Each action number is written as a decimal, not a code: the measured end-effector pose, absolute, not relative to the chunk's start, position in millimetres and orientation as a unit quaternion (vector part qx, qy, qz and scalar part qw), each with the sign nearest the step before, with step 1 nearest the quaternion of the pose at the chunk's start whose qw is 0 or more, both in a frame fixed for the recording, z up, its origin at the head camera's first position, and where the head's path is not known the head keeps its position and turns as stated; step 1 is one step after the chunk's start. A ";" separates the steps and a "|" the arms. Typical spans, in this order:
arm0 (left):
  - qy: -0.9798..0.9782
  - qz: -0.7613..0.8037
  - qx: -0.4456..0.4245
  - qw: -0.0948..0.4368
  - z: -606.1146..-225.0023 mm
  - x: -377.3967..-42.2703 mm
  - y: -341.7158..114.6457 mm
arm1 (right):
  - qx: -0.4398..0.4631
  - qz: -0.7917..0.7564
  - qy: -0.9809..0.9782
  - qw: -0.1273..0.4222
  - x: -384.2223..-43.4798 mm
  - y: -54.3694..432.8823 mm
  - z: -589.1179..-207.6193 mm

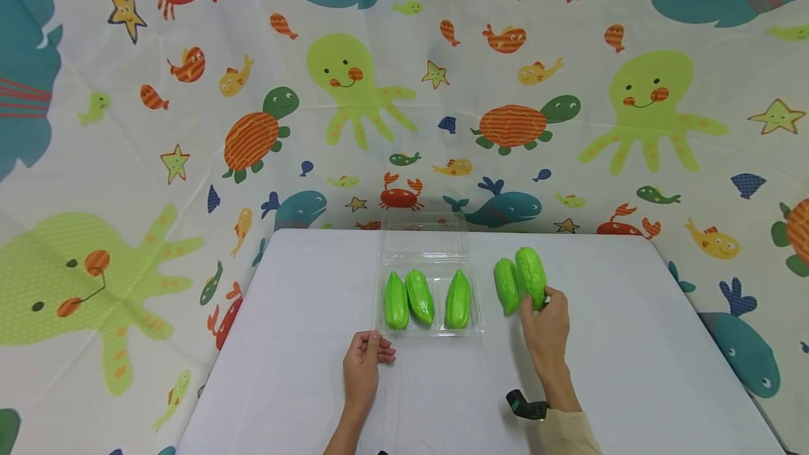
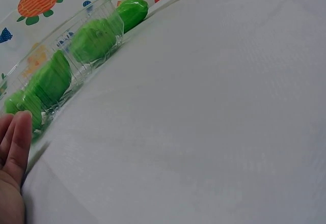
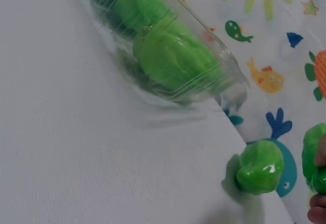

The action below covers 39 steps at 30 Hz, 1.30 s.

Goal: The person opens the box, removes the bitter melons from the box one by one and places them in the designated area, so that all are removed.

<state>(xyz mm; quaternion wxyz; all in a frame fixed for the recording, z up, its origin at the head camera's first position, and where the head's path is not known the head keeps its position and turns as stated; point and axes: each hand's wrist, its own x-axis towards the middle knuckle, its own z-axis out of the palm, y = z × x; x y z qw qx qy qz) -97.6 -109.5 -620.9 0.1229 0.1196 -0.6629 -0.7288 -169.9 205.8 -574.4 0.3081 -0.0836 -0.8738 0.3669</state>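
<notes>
My right hand [image 1: 548,325] pinches the near end of a bright green, cucumber-like vegetable [image 1: 531,274] between thumb and fingers. Just left of it on the table lies a second green vegetable [image 1: 506,286]. A clear plastic clamshell box [image 1: 436,332] stands with its lid [image 1: 422,239] folded back; inside are three green vegetables, two on the left and one [image 1: 458,300] on the right with a gap between. My left hand [image 1: 363,364] is at the box's front left corner, fingers loosely extended, fingertips [image 2: 24,119] beside its wall. In the right wrist view, only fingertips [image 3: 318,211] show around the held vegetable [image 3: 313,158].
The white table [image 1: 303,286] ends at a hanging cloth [image 1: 379,118] printed with sea animals, which stands behind and at the sides. A black strap-like device [image 1: 526,406] is by the right wrist.
</notes>
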 end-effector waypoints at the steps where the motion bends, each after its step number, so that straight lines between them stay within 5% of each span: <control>1: -0.663 -0.729 0.120 0.123 -620.8 -97.5 -109.4 | -0.086 0.367 -0.874 0.305 -170.3 207.0 -575.6; 39: -0.671 -0.721 0.120 0.120 -619.4 -96.5 -109.7 | -0.149 0.367 -0.897 0.196 -180.4 224.2 -598.5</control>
